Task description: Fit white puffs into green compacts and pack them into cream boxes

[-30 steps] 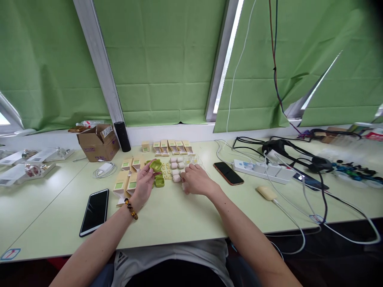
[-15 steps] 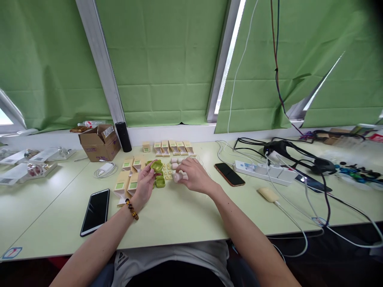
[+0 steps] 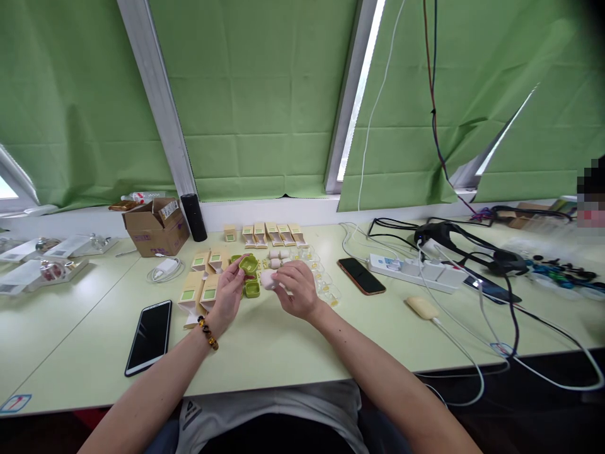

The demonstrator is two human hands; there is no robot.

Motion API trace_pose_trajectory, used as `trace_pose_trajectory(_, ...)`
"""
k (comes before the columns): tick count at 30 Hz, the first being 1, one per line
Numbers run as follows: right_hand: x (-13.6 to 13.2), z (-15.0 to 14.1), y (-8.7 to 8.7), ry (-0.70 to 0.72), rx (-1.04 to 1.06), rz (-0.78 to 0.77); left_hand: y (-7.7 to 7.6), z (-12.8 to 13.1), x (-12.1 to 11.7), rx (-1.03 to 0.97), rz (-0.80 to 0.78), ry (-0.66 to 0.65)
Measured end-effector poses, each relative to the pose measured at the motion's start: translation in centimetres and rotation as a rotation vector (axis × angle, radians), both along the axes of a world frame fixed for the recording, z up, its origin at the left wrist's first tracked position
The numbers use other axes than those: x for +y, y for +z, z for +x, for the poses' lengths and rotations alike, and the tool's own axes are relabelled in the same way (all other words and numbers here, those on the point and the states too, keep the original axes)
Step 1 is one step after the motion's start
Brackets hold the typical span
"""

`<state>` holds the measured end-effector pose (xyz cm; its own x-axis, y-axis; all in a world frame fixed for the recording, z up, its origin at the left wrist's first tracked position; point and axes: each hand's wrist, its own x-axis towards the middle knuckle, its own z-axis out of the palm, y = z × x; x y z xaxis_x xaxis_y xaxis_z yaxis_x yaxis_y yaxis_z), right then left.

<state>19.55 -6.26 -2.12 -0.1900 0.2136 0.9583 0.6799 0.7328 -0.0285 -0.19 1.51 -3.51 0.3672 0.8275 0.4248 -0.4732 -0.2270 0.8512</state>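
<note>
My left hand (image 3: pixel 227 291), with a bead bracelet at the wrist, pinches a small open green case (image 3: pixel 248 263) above the table. My right hand (image 3: pixel 293 287) is closed round a small pale pink piece (image 3: pixel 268 279) and holds it close to the green case. A second green case (image 3: pixel 252 289) lies on the table just below them. Several more pink pieces (image 3: pixel 278 254) lie behind my hands, and several small yellow cartons (image 3: pixel 201 284) stand to the left and in a row (image 3: pixel 271 232) at the back.
A black phone (image 3: pixel 150 335) lies at the front left and another phone (image 3: pixel 361 275) to the right of my hands. A cardboard box (image 3: pixel 155 225) and a black cylinder (image 3: pixel 195 215) stand at the back. A white power strip (image 3: pixel 416 268) with tangled cables fills the right side.
My right hand has lifted a pink piece off the table and brought it left toward the green case. The left hand has stayed where it was with the case.
</note>
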Motion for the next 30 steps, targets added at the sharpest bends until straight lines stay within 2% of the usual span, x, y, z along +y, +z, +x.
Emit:
trace_pose_trajectory(2,-0.3,-0.9,0.1,0.07,0.163,-0.055,-0.1,0.0,0.0,0.001,-0.005,0.008)
trace_pose_trajectory(5,-0.4,-1.9,0.3,0.189,0.456,-0.337,-0.1,0.0,0.1,0.001,-0.014,0.001)
trace_pose_trajectory(8,0.0,-2.0,0.3,0.386,0.732,-0.612,-0.2,-0.1,0.1,0.01,-0.005,-0.003)
trace_pose_trajectory(12,0.8,-1.5,0.6,0.575,0.954,-0.813,0.0,-0.2,-0.1,0.032,0.005,0.0)
trace_pose_trajectory(17,0.9,-1.3,0.9,0.682,1.1,-0.89,0.0,-0.2,-0.3,0.05,-0.006,-0.015)
trace_pose_trajectory(22,0.8,-1.4,0.9,0.709,1.114,-0.891,0.0,-0.1,-0.3,0.048,0.004,-0.027)
trace_pose_trajectory(26,0.8,-1.6,0.8,0.619,1.088,-0.798,0.0,0.0,-0.3,0.041,0.004,-0.035)
trace_pose_trajectory(30,0.8,-1.9,0.8,0.498,0.972,-0.73,0.0,0.2,-0.2,0.054,0.044,0.003)
